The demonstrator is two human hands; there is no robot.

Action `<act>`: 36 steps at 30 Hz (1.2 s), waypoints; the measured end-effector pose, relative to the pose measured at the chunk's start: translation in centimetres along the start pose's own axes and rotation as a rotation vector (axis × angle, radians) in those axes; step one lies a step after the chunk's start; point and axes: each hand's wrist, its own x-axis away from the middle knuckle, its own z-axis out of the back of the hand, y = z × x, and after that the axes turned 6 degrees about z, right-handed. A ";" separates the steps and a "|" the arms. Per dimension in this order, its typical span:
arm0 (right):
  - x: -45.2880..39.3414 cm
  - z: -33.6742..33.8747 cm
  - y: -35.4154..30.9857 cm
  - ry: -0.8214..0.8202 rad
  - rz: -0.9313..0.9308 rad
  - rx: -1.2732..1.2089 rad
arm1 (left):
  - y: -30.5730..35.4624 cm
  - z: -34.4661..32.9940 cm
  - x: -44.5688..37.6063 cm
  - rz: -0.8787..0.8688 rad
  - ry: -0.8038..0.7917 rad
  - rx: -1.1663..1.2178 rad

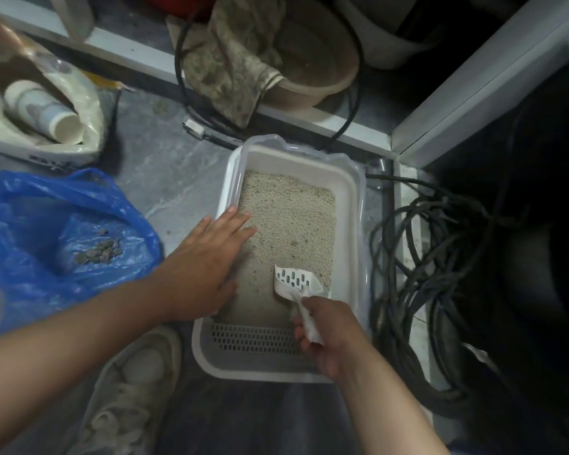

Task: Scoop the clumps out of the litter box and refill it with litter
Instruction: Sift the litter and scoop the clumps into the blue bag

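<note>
Right hand [329, 336] clenched on scoop [294, 280] at five o'clock — left hand [207, 261] released, flat over litter box [349, 198] rim; best sifted slowly, shallowly.

Head camera looks steeply down, close, seemingly crouched over floor [178, 178].

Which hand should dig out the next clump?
Right. The right hand already grips the scoop, whose slotted head lies on the litter. The left hand lies flat, empty, on the litter box left rim, steadying it.

Right hand [329, 336] holds scoop [296, 280] over litter box [349, 192].
</note>
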 end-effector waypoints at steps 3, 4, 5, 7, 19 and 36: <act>-1.0 -0.6 -0.1 -0.019 0.020 0.006 | -0.1 0.0 0.1 0.003 -0.007 0.008; -1.3 -0.7 -0.2 -0.031 0.029 0.031 | -0.1 0.1 0.1 0.007 -0.016 0.011; -1.6 -0.9 -0.3 -0.043 0.035 0.056 | -0.1 0.1 0.1 0.010 -0.023 0.015; -2.5 -1.0 -0.6 -0.066 0.045 0.080 | 0.0 0.2 0.1 0.008 -0.025 0.023; -5.9 -2.3 -2.4 0.003 0.141 0.155 | -0.3 0.0 0.0 -0.003 -0.041 0.034; -7.3 -3.2 -2.7 0.036 0.315 0.218 | -0.7 0.1 0.1 0.007 -0.048 0.042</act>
